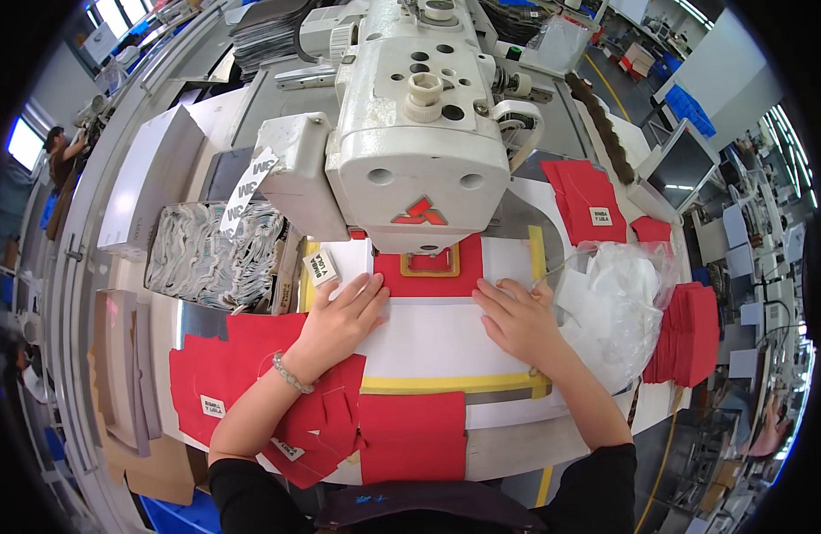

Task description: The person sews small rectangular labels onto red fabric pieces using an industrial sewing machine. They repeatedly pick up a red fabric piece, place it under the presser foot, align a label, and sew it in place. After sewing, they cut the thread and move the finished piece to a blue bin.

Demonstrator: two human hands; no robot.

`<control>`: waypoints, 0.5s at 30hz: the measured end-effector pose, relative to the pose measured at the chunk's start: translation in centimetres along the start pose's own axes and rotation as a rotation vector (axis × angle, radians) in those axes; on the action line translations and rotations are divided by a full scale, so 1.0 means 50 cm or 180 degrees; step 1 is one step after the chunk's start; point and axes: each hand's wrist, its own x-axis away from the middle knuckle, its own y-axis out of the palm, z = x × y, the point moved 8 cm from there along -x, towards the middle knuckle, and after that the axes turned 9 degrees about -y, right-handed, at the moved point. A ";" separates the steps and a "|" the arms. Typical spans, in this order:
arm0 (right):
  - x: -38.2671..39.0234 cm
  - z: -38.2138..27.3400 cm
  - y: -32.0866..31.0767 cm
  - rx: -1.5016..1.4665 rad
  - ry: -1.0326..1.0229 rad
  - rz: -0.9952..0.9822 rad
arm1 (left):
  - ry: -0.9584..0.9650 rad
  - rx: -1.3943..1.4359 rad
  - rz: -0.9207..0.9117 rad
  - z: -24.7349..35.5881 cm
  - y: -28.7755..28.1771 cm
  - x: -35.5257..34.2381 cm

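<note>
A white industrial sewing machine (415, 160) stands over a red fabric piece (392, 285) on a white board with yellow tape edges (428, 347); a small yellow-rimmed frame (457, 267) presses on the red piece. My left hand (343, 316) lies open on the board at the red piece's lower left corner, below a small printed label (319, 265). My right hand (517, 316) rests open at the lower right corner, fingers spread and slightly bent. Nothing shows held in either hand. More red pieces with labels lie under my left forearm (206, 374), and another (410, 436) lies at the front edge.
A tray of bundled strips (210, 267) and a long white box (148, 178) sit left. At right are a plastic bag of white pieces (606, 320), red stacks (682, 334) (579, 200) and a small screen (682, 160). Other people (63, 156) work at far left and right.
</note>
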 end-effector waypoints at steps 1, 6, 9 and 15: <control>-0.003 -0.003 -0.002 0.0005 -0.0025 -0.0019 | 0.0007 -0.0017 -0.0008 0.000 -0.002 0.001; 0.002 -0.007 0.000 0.0070 0.0025 -0.0125 | -0.0091 0.0373 -0.0046 -0.025 -0.019 -0.010; 0.007 -0.011 0.006 0.0087 0.0065 -0.0109 | -0.0473 0.0440 0.0104 -0.086 -0.056 -0.034; 0.010 -0.010 0.006 0.0055 0.0116 -0.0086 | -0.1211 0.0803 -0.0704 -0.172 -0.028 -0.041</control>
